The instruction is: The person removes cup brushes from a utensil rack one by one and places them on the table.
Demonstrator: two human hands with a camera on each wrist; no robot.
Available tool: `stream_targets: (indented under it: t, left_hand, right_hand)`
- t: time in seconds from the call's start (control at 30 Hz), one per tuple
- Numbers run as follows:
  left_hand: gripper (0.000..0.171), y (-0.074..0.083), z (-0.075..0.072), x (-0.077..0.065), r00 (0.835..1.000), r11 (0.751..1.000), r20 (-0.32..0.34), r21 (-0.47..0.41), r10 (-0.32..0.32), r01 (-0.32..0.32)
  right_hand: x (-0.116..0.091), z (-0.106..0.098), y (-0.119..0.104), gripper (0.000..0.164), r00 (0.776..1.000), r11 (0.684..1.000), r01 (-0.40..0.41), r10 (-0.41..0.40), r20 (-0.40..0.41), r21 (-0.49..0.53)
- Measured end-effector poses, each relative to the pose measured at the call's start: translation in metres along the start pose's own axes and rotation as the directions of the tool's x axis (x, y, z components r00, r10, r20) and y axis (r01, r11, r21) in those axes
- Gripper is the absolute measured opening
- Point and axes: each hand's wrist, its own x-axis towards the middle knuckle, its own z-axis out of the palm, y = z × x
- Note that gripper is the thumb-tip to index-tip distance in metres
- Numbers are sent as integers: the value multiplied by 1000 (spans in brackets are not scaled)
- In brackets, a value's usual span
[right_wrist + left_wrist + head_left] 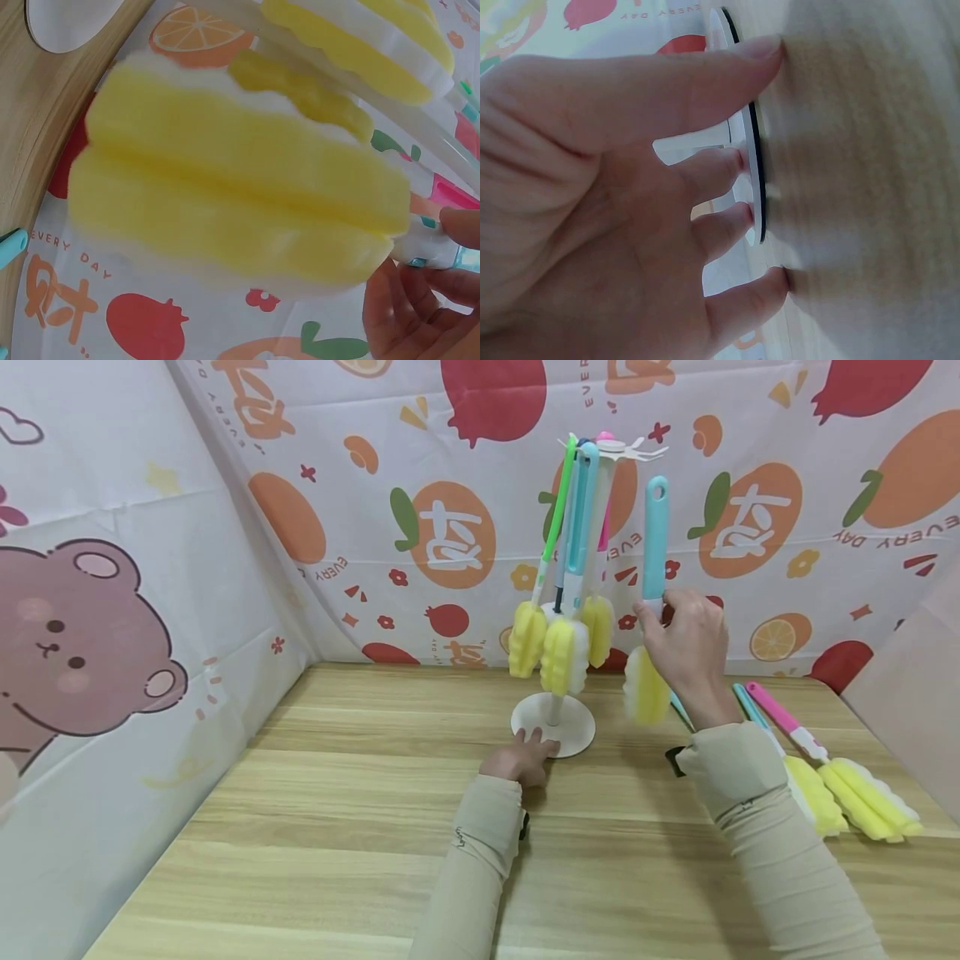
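Observation:
My right hand (692, 642) pinches a sponge bottle brush by the white neck below its light blue handle (656, 539). The brush hangs upright, its yellow and white sponge head (232, 180) pointing down, to the right of a white rack. On the rack's round base (573, 727) rest fingers of my left hand (521, 760), spread and fairly straight; in the left wrist view the thumb lies by the base's edge (757, 172). Several brushes hang from the rack's top hooks (637, 450), among them a green-handled one (558, 514) and a light blue one (583, 518).
On the wooden table (337, 827) at the right lie a pink-handled sponge brush (780, 710) and a light blue one (753, 706), partly behind my right forearm. A fruit-print cloth (360, 568) stands behind the table, and a bear-print cloth (225, 568) lines the left side.

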Motion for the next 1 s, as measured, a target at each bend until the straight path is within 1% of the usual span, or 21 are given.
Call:
stream_targets:
  t: [0.17, 0.57, 0.83, 1.0]
  left_hand:
    - [70, 0, 0, 0, 1000, 1000, 0, 0, -1, 1]
    - [71, 0, 0, 1, 1000, 1000, 1, -7, -2, 2]
    - [68, 0, -1, 2, 1000, 1000, 11, 23, 6, -6]
    - [68, 0, -1, 3, 1000, 1000, 13, 23, 12, -12]
  right_hand:
    - [0, 0, 3, 38, 1000, 1000, -1, 1, 3, -15]
    - [0, 0, 11, 38, 999, 999, -37, 37, 30, -31]
    - [0, 1, 17, 39, 994, 996, -63, 68, 89, -60]
    - [0, 2, 21, 40, 989, 993, -78, 88, 117, -84]
